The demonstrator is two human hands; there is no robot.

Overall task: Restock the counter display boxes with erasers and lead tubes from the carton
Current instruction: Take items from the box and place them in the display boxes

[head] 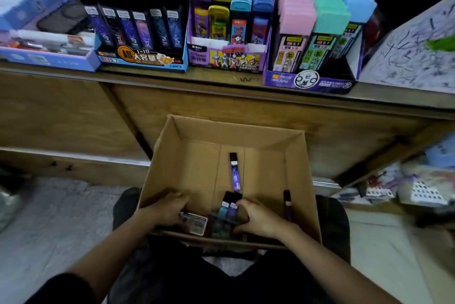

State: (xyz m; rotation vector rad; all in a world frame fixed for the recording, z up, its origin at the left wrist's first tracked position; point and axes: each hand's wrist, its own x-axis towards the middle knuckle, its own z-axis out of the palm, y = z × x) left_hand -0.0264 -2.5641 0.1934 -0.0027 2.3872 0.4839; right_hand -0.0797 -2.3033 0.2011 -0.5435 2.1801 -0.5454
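Left hand (170, 207): fingers curled down over one end of a labelled pack (195, 223), gripping it low in the near part of the carton (295, 168).
Pack axis: runs crosswise, with its white-labelled end pointing toward the right fingers.
Right hand (257, 217): fingers curled round a bundle of lead tubes (229, 206), with the tube ends pointing away from the person.
Loose lead tube (235, 172): lies flat on the carton floor just beyond the right fingers, long axis running straight away, dark cap at the far end.
Dark tube (286, 205): right of the right fingers, near the carton's right wall, long axis also running away.
Room: bare cardboard floor lies beyond the left fingers, and the carton walls stand close outside each hand.
Tabletop (147, 76): well beyond the fingers, it carries a black display box (140, 33), a purple display box (229, 55) and a pastel display box (315, 40), their tubes upright in rows.
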